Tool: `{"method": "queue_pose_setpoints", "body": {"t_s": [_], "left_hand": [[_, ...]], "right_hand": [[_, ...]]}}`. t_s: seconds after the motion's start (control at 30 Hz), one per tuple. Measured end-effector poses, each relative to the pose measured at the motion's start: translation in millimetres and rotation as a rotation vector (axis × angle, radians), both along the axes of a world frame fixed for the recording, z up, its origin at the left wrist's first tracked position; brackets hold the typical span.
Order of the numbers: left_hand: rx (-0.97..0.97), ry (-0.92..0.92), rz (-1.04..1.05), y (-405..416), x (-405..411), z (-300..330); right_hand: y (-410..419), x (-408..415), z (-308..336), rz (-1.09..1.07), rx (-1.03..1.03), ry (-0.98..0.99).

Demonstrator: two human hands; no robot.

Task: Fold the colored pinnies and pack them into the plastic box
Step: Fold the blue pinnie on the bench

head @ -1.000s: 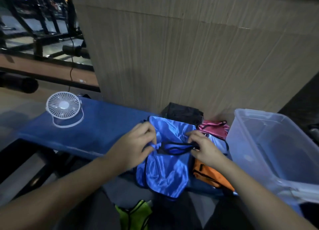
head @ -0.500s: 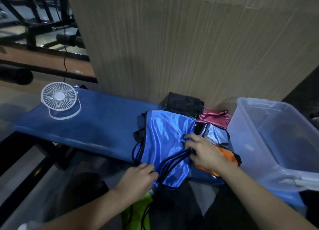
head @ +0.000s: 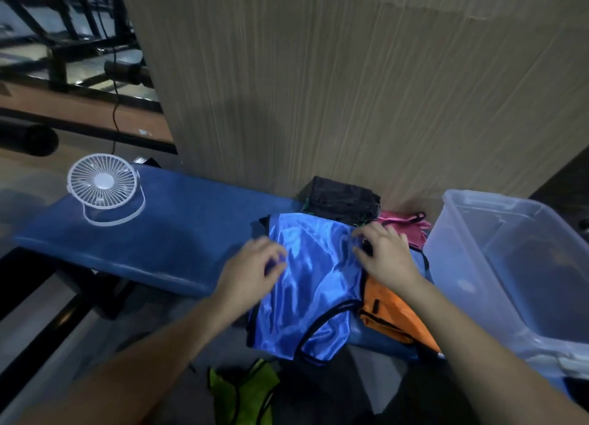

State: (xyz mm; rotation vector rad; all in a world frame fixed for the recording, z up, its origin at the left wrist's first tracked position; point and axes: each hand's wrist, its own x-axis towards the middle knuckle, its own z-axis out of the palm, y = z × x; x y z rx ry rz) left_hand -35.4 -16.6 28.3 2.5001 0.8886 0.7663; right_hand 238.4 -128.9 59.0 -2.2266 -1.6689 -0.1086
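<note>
On the blue bench, left of the one plastic box, I count five pinnies: blue pinny, orange, pink, black, plus a green one below the bench. Left hand and right hand both lie on the blue pinny's side edges, fingers spread loosely, gripping nothing. One white fan sits at the bench's far end from the box.
</note>
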Motion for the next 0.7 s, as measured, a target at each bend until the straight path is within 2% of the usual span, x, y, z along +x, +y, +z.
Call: {"method": "queue_pose_setpoints", "body": {"t_s": [0.03, 0.1, 0.23, 0.3, 0.53, 0.7], "left_hand": [[-0.003, -0.032, 0.042, 19.0, 11.4, 9.0], [-0.048, 0.015, 0.101, 55.8, 33.6, 20.9], [-0.42, 0.203, 0.079, 102.3, 62.1, 28.4], [-0.503, 0.255, 0.041, 110.6, 68.8, 27.5], [-0.379, 0.352, -0.078, 125.1, 67.2, 21.8], [-0.344, 0.291, -0.094, 122.0, 61.7, 24.2]], "right_hand": [[11.0, 3.8, 1.5, -0.059, -0.014, 0.045], [31.0, 10.1, 2.9, -0.117, -0.092, 0.115], [55.8, 15.5, 0.8, -0.136, -0.185, 0.173], [60.2, 15.7, -0.2, -0.133, -0.215, 0.151], [55.0, 18.1, -1.9, -0.065, -0.204, 0.018], [50.6, 11.8, 9.4, -0.01, -0.063, 0.218]]}}
